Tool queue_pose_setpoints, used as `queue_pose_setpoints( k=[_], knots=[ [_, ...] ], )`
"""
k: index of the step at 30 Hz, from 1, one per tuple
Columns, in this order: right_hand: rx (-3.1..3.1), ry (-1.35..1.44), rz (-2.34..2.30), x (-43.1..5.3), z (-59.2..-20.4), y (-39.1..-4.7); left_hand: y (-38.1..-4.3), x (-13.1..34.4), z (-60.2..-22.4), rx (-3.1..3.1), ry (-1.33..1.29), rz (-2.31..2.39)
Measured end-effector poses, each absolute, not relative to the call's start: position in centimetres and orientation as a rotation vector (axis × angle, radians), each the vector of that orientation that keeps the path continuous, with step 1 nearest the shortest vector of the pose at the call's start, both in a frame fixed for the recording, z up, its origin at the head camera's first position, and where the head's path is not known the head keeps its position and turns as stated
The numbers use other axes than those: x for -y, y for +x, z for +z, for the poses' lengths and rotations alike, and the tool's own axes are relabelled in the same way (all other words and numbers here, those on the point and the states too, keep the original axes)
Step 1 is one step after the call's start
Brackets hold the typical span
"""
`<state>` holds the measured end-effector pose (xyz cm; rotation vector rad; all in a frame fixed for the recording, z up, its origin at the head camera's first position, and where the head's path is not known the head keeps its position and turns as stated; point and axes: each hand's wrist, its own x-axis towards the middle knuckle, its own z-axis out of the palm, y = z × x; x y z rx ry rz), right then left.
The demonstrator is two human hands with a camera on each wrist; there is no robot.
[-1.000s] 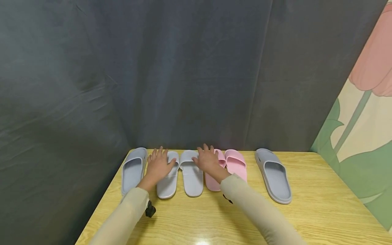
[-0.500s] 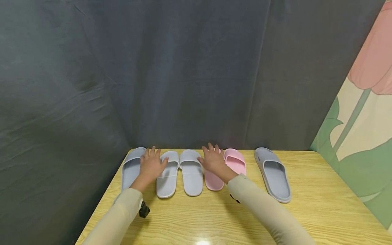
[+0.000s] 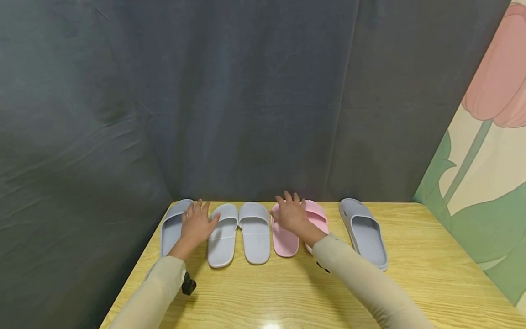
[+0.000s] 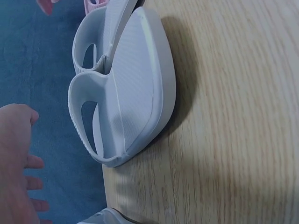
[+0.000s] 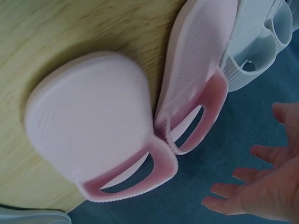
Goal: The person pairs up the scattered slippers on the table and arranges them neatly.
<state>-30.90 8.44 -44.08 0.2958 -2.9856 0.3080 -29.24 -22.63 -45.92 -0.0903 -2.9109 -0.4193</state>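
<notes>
My left hand [image 3: 196, 225] is spread with nothing in its grip, between a blue-grey slipper [image 3: 169, 235] at the left end and a pale grey slipper [image 3: 221, 249]. In the left wrist view it appears above the table, apart from the pale grey pair. A second pale grey slipper [image 3: 255, 242] lies beside the first. Over the pink pair hovers my right hand [image 3: 293, 216], fingers spread and holding nothing. It partly covers the left pink slipper [image 3: 284, 244] and the right pink slipper [image 3: 316, 212]. The right wrist view shows both pink slippers side by side, clear of the fingers.
Another blue-grey slipper [image 3: 367, 235] lies at the right, turned slightly. All stand along the back of a light wood table [image 3: 246, 292]. A dark grey curtain [image 3: 255, 100] hangs behind and at the left; a flower-painted wall [image 3: 485, 183] is at the right.
My left hand has drifted left, off the pale grey slipper and toward the blue-grey one. The right hand has shifted right across the pink pair. The slippers have stayed in place.
</notes>
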Motion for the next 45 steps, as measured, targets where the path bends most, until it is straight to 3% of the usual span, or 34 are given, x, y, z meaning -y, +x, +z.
queue_pose_setpoints(
  k=[45],
  knots=[
    [2.974, 0.199, 0.321, -15.1, -44.7, -30.6, -29.4, 25.7, -46.5, 2.949, -0.016, -0.548]
  ],
)
